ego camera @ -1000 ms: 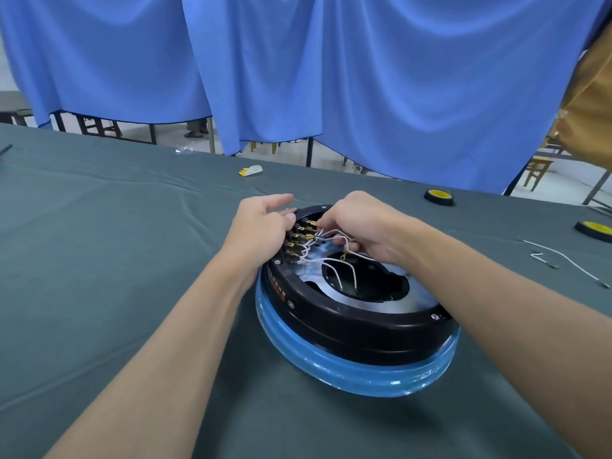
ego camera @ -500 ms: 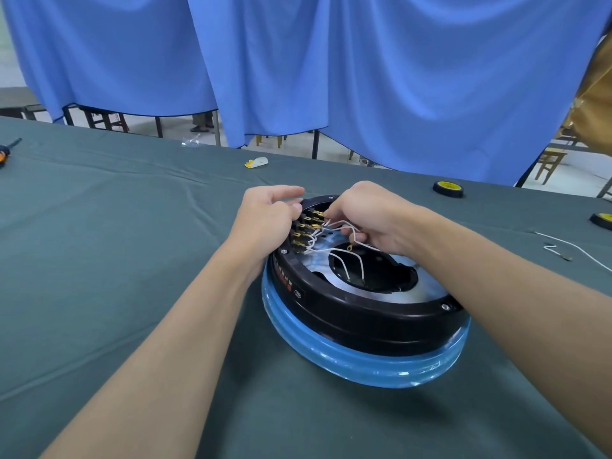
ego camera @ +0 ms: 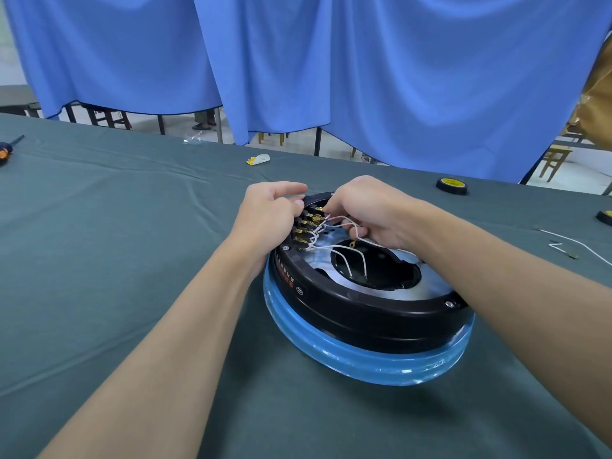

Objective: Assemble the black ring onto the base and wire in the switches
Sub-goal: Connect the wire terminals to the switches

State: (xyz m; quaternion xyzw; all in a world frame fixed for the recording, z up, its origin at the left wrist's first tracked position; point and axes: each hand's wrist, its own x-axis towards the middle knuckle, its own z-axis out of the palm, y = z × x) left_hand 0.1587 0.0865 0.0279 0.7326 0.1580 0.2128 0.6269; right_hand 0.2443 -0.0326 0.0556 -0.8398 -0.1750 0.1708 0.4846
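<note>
The black ring [ego camera: 364,313] sits on the round base wrapped in blue film [ego camera: 364,359] in the middle of the table. A row of switches with brass terminals [ego camera: 306,228] lines the ring's far left inner side, and several white wires [ego camera: 334,246] run from them toward the centre hole. My left hand [ego camera: 268,217] grips the ring's outer edge beside the switches, fingers curled over them. My right hand [ego camera: 367,210] pinches a white wire at the top terminal, its fingertips hidden behind the knuckles.
Green cloth [ego camera: 116,260] covers the table. Two black-and-yellow tape rolls [ego camera: 451,185] lie at the far right, loose white wires [ego camera: 563,243] at the right, a yellow-white scrap [ego camera: 258,159] at the far middle, and a screwdriver [ego camera: 6,149] at the far left. Blue curtains hang behind.
The view has shifted slightly, so the assembly sits a little further right in frame. Both hands stay at the switch row with only small finger movements.
</note>
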